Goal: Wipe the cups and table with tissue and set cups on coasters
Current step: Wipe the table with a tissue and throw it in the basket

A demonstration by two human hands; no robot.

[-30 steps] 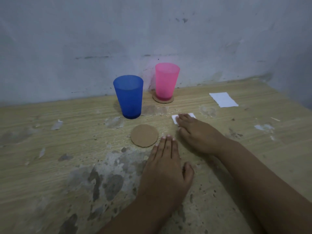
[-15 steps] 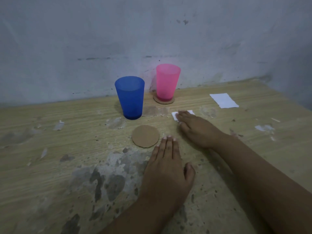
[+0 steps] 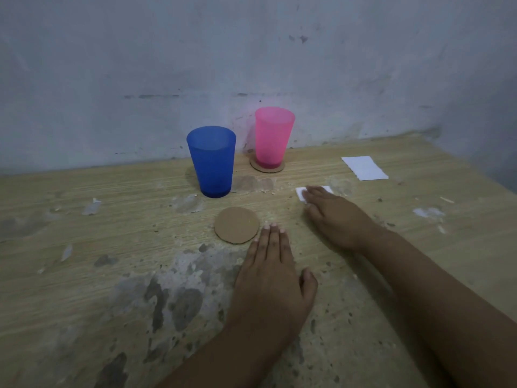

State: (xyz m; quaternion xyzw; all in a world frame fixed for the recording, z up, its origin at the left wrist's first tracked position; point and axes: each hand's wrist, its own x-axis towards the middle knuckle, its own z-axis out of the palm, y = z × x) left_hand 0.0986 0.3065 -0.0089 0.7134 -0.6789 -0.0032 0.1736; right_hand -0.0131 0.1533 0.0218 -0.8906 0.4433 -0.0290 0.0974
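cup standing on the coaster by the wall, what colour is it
Pink, translucent: the cup on the far coaster, clear in the head view.

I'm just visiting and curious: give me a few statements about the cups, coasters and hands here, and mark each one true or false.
1. The pink cup stands on a coaster. True.
2. The blue cup stands on a coaster. False: it stands on the bare table; the free coaster lies in front of it.
3. The right hand presses a folded tissue. True.
4. The left hand holds the blue cup. False: it rests flat on the table.
5. Both cups lie tipped over. False: both stand upright.
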